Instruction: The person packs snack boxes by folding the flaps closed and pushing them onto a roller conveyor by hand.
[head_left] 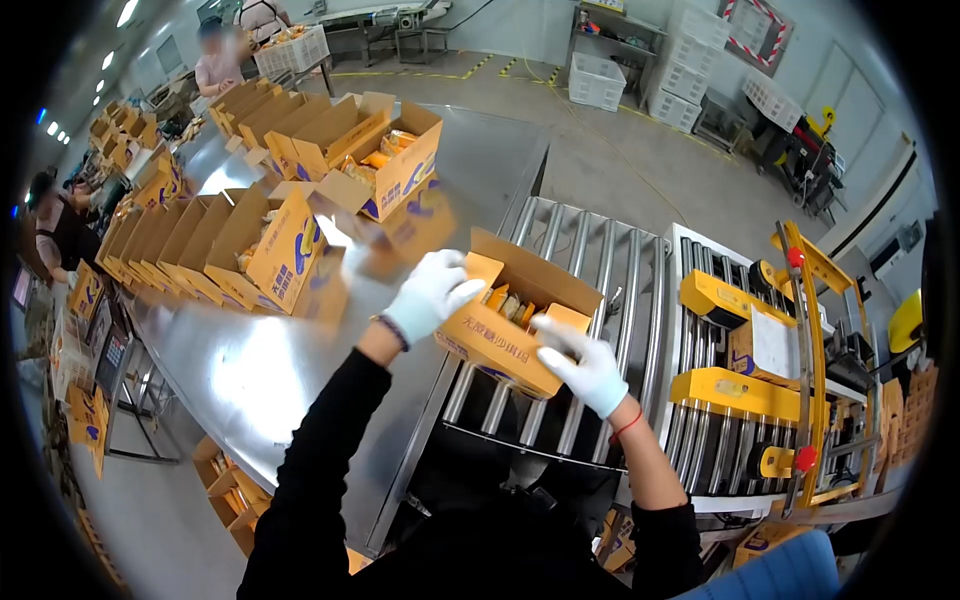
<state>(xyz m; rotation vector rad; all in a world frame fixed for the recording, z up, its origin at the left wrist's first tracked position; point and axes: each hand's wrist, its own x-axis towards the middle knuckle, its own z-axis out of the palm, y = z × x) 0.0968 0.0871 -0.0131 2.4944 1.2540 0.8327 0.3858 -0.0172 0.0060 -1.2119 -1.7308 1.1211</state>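
Note:
An open cardboard box (pixel 500 345) with printed sides sits before me, over the joint between the metal table and the roller conveyor. Inside lie several orange-wrapped packets (pixel 508 306). My left hand (pixel 432 292), in a white glove, is closed on the box's left end, thumb apart from the curled fingers. At the opposite end my right hand (pixel 585 368), also gloved, grips the box by the corner near the right end flap; its fingertips are slightly blurred. The long back flap (pixel 535 272) stands up.
Rows of open filled boxes (pixel 270 255) stand on the metal table (pixel 250 375) at left. The roller conveyor (pixel 625 300) leads right to a yellow-framed machine (pixel 745 395) holding another box. People (pixel 218 65) work at the back left. White crates (pixel 690 70) are stacked behind.

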